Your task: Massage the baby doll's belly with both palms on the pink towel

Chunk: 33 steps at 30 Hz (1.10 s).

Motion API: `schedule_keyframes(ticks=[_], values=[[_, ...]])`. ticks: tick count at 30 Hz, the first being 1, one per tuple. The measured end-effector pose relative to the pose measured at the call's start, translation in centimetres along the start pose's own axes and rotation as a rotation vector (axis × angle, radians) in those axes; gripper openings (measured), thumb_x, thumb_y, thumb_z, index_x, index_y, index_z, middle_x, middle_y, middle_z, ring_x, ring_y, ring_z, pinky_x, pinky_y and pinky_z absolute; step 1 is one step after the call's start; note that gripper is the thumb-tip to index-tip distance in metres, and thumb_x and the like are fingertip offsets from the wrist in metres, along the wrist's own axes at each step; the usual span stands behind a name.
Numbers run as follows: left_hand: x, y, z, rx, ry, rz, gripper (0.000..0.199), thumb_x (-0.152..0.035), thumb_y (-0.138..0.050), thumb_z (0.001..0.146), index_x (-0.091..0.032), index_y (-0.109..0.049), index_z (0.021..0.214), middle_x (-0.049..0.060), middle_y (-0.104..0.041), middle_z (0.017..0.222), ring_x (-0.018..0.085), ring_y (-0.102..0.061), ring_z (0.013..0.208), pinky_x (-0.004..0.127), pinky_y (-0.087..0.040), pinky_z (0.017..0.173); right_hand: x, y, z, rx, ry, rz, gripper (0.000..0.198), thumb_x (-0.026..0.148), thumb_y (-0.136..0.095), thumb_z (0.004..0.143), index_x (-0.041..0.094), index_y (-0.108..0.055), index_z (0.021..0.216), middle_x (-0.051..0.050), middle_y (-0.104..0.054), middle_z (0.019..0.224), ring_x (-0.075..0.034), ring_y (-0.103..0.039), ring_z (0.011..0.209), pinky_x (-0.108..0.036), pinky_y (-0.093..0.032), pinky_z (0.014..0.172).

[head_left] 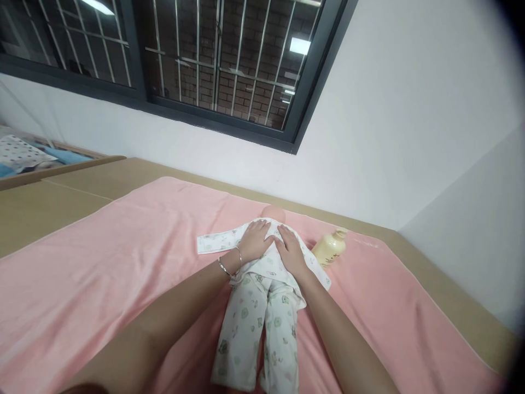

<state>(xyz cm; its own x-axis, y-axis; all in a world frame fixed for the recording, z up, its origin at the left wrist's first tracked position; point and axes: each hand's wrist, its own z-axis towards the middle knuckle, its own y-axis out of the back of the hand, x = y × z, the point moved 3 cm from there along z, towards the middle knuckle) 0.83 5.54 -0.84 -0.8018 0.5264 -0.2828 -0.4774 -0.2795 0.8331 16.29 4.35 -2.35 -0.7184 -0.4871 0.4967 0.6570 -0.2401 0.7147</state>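
A baby doll (273,213) lies on a pink blanket (172,230), its head toward the wall. It is dressed in a white patterned top (268,266) and matching trousers (246,317). My left hand (255,239) rests flat on the upper part of the top, fingers apart, with a bracelet at the wrist. Beside it my right hand (291,251) also lies flat on the top, fingers stretched toward the head. The two thumbs come close together in the middle. One sleeve stretches out to the left; the other runs down to the right.
A pale yellow pump bottle (330,248) lies tilted on the blanket, right of the doll. Behind the tan padded surface (82,186) rises a white wall (369,137) with a barred window (229,60). A spotted cloth (24,153) lies at the far left.
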Motion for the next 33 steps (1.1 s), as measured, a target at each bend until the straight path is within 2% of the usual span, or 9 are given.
schedule_keyframes(ticks=[16, 23, 33], values=[[0.23, -0.16, 0.14, 0.007, -0.002, -0.023, 0.049, -0.040, -0.042, 0.097, -0.013, -0.049, 0.136, 0.014, -0.048, 0.146, 0.027, -0.040, 0.137, 0.045, -0.027, 0.118, 0.00, 0.06, 0.05, 0.005, -0.005, -0.018, 0.053, 0.045, -0.037, 0.099, 0.016, -0.048, 0.141, -0.012, -0.043, 0.149, -0.026, -0.034, 0.142, -0.050, -0.024, 0.118], [0.15, -0.07, 0.20, -0.005, 0.004, -0.027, 0.049, -0.041, -0.042, 0.096, -0.013, -0.050, 0.135, 0.014, -0.049, 0.145, 0.027, -0.041, 0.137, 0.044, -0.028, 0.118, -0.17, -0.01, 0.05, -0.003, -0.002, -0.004, 0.055, 0.045, -0.036, 0.098, 0.011, -0.048, 0.141, -0.014, -0.042, 0.150, -0.027, -0.034, 0.141, -0.049, -0.024, 0.118], [0.18, -0.18, 0.15, -0.012, -0.003, -0.035, 0.050, -0.043, -0.045, 0.095, -0.013, -0.050, 0.134, 0.014, -0.049, 0.144, 0.028, -0.041, 0.137, 0.045, -0.028, 0.117, -0.40, -0.06, -0.01, -0.018, 0.009, 0.020, 0.054, 0.046, -0.031, 0.100, 0.015, -0.049, 0.140, -0.013, -0.044, 0.148, -0.026, -0.035, 0.141, -0.051, -0.025, 0.118]])
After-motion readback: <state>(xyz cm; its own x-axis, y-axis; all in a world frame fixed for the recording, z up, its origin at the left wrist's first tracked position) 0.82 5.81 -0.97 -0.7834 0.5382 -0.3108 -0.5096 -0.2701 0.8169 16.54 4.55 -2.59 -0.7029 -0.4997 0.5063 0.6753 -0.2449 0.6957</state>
